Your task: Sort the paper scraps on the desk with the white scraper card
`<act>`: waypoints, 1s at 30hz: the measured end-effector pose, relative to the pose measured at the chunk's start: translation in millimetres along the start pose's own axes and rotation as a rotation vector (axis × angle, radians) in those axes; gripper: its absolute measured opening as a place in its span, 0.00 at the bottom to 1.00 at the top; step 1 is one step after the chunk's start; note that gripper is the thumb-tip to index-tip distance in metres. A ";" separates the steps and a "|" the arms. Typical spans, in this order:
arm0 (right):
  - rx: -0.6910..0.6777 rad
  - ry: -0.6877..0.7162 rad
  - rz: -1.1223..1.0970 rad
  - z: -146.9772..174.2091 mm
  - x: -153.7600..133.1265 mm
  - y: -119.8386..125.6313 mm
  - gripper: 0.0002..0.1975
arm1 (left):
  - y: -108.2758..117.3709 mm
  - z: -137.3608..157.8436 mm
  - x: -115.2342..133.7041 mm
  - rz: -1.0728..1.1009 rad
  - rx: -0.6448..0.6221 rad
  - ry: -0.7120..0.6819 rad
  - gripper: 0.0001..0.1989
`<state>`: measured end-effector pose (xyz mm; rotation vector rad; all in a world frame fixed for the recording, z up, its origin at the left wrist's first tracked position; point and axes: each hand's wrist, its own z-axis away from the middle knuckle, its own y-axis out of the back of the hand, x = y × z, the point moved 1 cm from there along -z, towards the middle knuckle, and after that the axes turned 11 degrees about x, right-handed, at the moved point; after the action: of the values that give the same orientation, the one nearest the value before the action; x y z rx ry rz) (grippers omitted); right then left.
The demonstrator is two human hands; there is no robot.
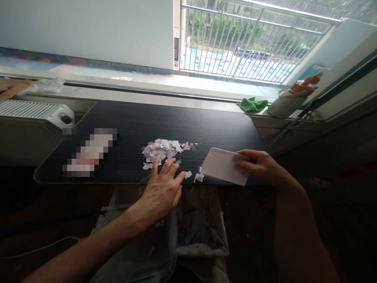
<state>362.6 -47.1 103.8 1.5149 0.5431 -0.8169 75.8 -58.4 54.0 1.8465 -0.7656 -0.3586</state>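
Observation:
A heap of small torn paper scraps, white with some pink, lies on the dark wood-grain table. My left hand is at the heap's near edge, palm down with its fingers spread, fingertips at the loose scraps. Close to its right side lie a few stray scraps. My right hand grips a white scraper, a flat piece with a small hole near one corner. The scraper is tilted over the table's near right part, its left edge beside the stray scraps.
A blurred-out pinkish item lies on the table's left. Below the near edge stands a clear plastic bin. On the windowsill are a green cloth and a pale container. A white radiator is at left.

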 end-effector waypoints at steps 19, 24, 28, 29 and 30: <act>-0.175 -0.179 -0.134 -16.4 33.3 -26.7 0.11 | -15.3 3.1 17.3 0.093 -0.045 -0.063 0.19; -0.199 -0.211 -0.187 -13.2 29.2 -27.1 0.14 | -14.3 4.6 19.6 0.111 -0.035 -0.064 0.19; -0.253 -0.238 -0.242 -3.9 28.0 -22.9 0.13 | -7.3 10.4 21.4 0.143 -0.003 -0.076 0.18; -0.268 -0.231 -0.238 0.0 27.5 -21.6 0.13 | -5.1 13.0 21.5 0.153 -0.002 -0.083 0.18; -0.280 -0.217 -0.225 4.5 26.5 -20.4 0.13 | -2.8 16.1 21.4 0.163 -0.007 -0.092 0.18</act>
<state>363.2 -52.6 70.6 1.1060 0.6439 -1.0199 83.7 -83.2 47.2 1.7572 -0.9697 -0.3418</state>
